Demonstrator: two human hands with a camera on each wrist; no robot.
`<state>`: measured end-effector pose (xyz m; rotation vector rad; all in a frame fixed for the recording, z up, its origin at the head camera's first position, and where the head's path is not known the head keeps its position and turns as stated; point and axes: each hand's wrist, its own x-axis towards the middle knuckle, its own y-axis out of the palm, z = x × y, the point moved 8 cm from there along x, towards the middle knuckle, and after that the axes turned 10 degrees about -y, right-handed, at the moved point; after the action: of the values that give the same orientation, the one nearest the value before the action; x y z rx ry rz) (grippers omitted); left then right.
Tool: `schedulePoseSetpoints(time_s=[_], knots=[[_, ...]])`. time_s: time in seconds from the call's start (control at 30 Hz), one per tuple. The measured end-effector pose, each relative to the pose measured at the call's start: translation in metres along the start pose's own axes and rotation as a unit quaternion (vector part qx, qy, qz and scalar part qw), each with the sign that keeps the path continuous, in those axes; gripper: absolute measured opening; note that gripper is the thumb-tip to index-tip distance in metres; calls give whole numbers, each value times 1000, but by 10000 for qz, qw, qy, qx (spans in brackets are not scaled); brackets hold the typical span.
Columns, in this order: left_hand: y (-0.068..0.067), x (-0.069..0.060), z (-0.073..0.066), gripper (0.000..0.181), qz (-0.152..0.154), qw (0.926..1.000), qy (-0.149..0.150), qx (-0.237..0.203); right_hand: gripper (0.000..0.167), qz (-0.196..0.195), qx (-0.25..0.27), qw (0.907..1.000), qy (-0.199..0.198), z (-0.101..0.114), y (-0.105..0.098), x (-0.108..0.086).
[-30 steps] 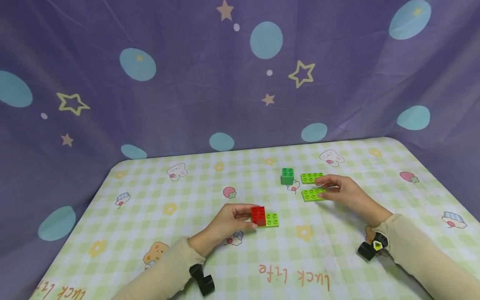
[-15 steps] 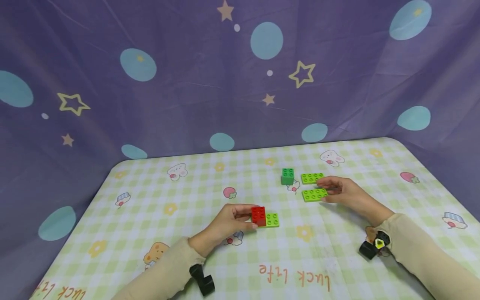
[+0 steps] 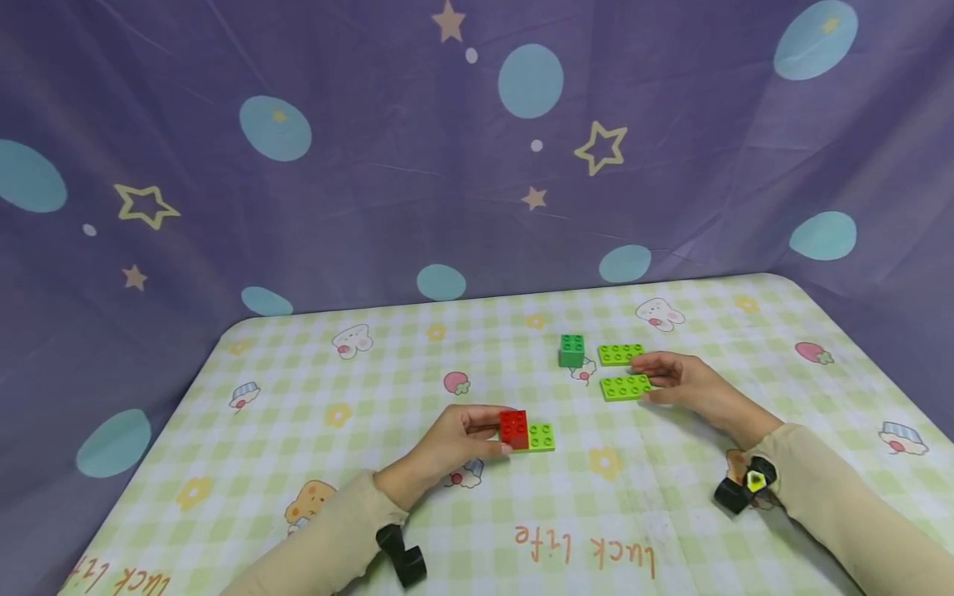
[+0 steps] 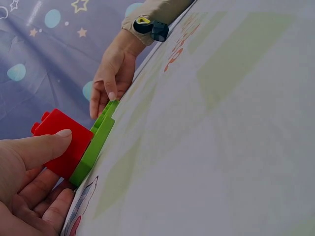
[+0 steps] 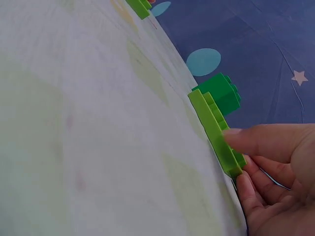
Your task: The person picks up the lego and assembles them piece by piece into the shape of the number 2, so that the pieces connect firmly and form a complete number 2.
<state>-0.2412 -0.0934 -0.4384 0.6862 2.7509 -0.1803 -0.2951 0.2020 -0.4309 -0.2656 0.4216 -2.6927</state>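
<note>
Just below the centre of the head view, the left hand (image 3: 451,437) is gripping a red brick (image 3: 513,429), its thumb pressing the near side and its fingers lying along the far side. The red brick is sitting on the left half of a light-green base brick (image 3: 542,437), whose right half is showing bare studs. Right of centre, the right hand (image 3: 686,382) is hovering loosely curved, thumb and index finger spreading apart around the right end of the nearer green brick (image 3: 624,387); whether the fingertips are touching it I cannot tell. The farther green brick (image 3: 619,354) is lying just above it in the frame, near the index finger, and a dark green brick (image 3: 571,351) is standing to their left. All these bricks are resting on a checked cloth (image 3: 298,430) printed with cartoon figures. A purple curtain (image 3: 373,207) with stars and blue ovals is filling the upper half, while black wrist devices (image 3: 402,556) are hanging by both sleeves (image 3: 320,530).
</note>
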Motion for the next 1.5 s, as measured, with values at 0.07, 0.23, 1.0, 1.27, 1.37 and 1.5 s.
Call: schedulePoseSetpoints(time_s=[0.07,0.23,1.0,1.27,1.37,1.5], knots=[[0,0,0,47,3,10000,-5,16,56,62,16,10000,-6,0,1,0],[-1,0,0,48,-10,10000,17,59,55,141,-86,9998,-58,2,1,0],[0,1,3,47,-6,10000,-85,52,51,62,-221,9989,-420,26,22,4],[-1,-1,1,48,-31,10000,-46,45,51,211,14,9986,-486,39,40,5],[0,-1,0,47,-39,10000,-64,64,51,139,238,9983,-520,43,44,5],[0,-1,0,47,-40,9999,-107,52,48,77,635,9950,-765,55,51,3]])
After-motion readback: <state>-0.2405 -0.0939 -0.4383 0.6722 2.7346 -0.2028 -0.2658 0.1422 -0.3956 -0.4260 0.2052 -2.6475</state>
